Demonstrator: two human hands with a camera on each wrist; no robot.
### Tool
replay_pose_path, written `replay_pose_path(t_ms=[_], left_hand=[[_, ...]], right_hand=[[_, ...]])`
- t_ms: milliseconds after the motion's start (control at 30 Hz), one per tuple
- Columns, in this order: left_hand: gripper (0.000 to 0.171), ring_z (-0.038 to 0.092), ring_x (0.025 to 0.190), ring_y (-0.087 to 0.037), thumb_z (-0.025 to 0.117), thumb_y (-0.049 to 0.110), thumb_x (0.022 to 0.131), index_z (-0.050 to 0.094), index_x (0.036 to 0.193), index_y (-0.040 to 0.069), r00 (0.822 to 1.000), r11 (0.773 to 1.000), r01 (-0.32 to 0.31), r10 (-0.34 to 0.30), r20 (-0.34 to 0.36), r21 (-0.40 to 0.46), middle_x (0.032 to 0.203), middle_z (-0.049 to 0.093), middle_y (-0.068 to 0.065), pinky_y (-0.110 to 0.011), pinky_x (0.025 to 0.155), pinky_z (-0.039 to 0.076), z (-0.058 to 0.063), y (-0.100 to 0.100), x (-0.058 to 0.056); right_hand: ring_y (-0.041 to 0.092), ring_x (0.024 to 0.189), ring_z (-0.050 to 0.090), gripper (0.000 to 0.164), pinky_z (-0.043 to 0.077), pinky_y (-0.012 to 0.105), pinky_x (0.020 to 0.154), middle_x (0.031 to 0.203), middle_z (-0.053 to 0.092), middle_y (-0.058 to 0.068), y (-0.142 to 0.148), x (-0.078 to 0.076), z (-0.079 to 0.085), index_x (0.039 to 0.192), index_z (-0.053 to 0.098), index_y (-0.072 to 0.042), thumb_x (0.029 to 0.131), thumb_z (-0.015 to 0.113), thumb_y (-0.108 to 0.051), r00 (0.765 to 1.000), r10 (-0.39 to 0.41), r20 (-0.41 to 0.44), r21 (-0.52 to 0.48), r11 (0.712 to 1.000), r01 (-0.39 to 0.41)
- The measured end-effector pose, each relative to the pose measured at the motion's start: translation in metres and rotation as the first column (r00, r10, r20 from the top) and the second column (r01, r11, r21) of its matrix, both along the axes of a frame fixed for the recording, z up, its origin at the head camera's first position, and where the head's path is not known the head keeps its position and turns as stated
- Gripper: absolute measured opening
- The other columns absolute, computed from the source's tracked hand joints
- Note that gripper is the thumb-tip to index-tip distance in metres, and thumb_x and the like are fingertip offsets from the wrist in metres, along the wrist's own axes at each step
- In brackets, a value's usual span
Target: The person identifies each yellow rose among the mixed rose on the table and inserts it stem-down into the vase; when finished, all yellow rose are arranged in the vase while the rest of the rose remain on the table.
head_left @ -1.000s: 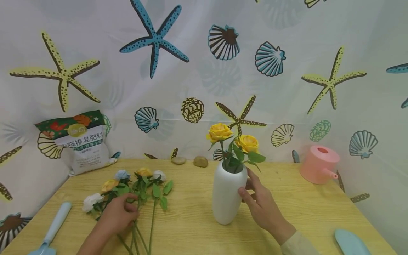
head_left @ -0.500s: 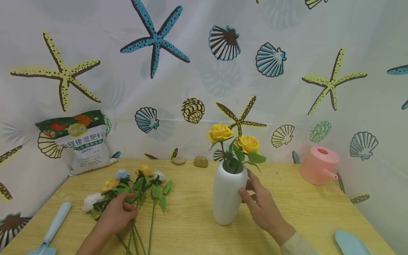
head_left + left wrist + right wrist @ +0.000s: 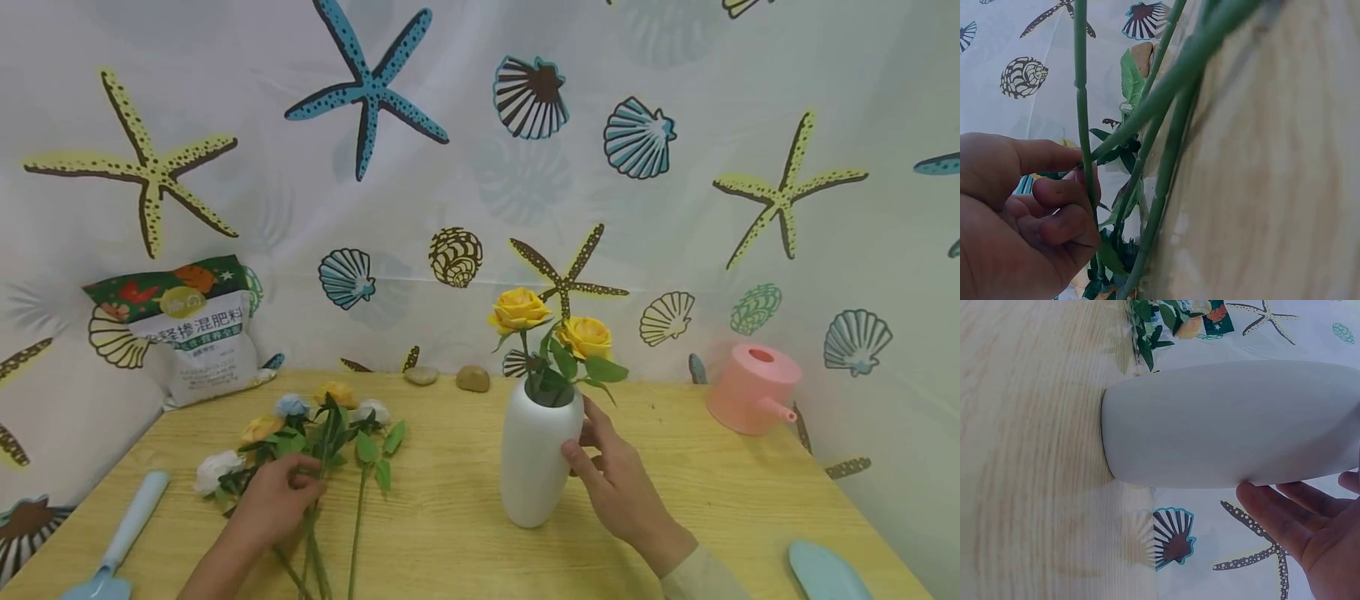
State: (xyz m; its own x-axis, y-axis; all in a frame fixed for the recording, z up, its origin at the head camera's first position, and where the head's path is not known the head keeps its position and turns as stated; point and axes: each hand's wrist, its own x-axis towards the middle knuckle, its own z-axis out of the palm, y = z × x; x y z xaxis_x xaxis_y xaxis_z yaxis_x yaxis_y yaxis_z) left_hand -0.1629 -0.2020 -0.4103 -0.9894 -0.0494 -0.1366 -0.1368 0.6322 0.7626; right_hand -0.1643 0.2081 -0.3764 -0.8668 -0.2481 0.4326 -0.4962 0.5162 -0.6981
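Note:
In the head view my left hand [image 3: 276, 497] is among several artificial roses lying at the left of the table, with white [image 3: 218, 471], blue [image 3: 292, 406] and yellow [image 3: 335, 394] heads. Thumb and index finger pinch a green rose stem [image 3: 1088, 169] in the left wrist view, while other stems [image 3: 1161, 181] run close beside it. My right hand [image 3: 626, 492] holds the side of a white vase [image 3: 534, 467], thumb in front and fingers behind. The vase stands on the table, and two yellow roses [image 3: 520, 309] with green leaves rise from its mouth.
A fertilizer bag [image 3: 206, 350] leans on the patterned curtain at back left. Two stones [image 3: 472, 379] lie along the rear edge. A pink watering can [image 3: 752, 390] stands at back right. A light blue trowel [image 3: 135, 521] lies at left, a pale blue rounded object [image 3: 827, 573] at lower right.
At the left hand the pinched stem and nearby leaves have shifted slightly, and the yellow heads moved a little. The right hand and vase stay as they were.

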Motion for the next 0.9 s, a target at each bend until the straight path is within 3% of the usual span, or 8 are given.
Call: replay_pose_path(t_ms=[100,200,433,667,900], left_hand=[[0.036,0.066,0.099,-0.034,0.063,0.015,0.099,0.061,0.126,-0.008,1.000,1.000,-0.003,0.003,0.003,0.017,0.110,0.069,-0.021,-0.046,0.078,0.056,-0.002,-0.001,-0.001],[0.035,0.065,0.099,-0.031,0.062,0.015,0.099,0.062,0.125,-0.008,1.000,0.998,-0.016,0.016,0.009,0.056,0.111,0.068,-0.020,-0.042,0.077,0.056,-0.002,-0.001,-0.001],[0.032,0.058,0.064,-0.017,0.059,0.009,0.100,0.056,0.125,-0.011,0.992,0.965,-0.114,0.099,0.076,0.237,0.099,0.068,-0.016,-0.031,0.054,0.047,0.003,0.006,0.001],[0.035,0.060,0.065,-0.017,0.058,0.009,0.102,0.052,0.129,-0.013,0.992,0.955,-0.113,0.091,0.091,0.274,0.098,0.067,-0.016,-0.031,0.056,0.052,0.008,0.011,-0.001],[0.035,0.063,0.071,-0.018,0.055,0.011,0.103,0.051,0.131,-0.011,0.994,0.946,-0.112,0.102,0.047,0.304,0.101,0.067,-0.014,-0.033,0.059,0.055,0.013,0.014,0.002]], right_hand=[[0.028,0.106,0.067,0.056,0.060,0.024,0.074,0.121,0.068,0.014,0.000,0.000,0.000,0.157,0.030,-0.009,0.107,0.050,-0.023,1.000,0.001,-0.004,-0.001,1.000,-0.001],[0.029,0.106,0.067,0.056,0.060,0.025,0.075,0.119,0.068,0.014,0.000,0.000,0.000,0.157,0.030,-0.009,0.107,0.050,-0.023,1.000,-0.003,-0.005,0.002,1.000,0.003],[0.028,0.105,0.068,0.056,0.060,0.024,0.074,0.120,0.068,0.014,0.001,0.000,0.001,0.157,0.030,-0.009,0.107,0.051,-0.022,1.000,-0.004,-0.013,0.001,1.000,0.004],[0.028,0.105,0.068,0.056,0.060,0.024,0.073,0.121,0.068,0.015,0.003,0.000,0.002,0.156,0.030,-0.008,0.107,0.051,-0.023,1.000,-0.009,-0.008,-0.006,1.000,0.009],[0.029,0.106,0.068,0.057,0.060,0.026,0.073,0.121,0.068,0.015,0.001,-0.002,0.001,0.156,0.030,-0.006,0.107,0.051,-0.025,1.000,0.003,-0.014,0.004,1.000,-0.003]])
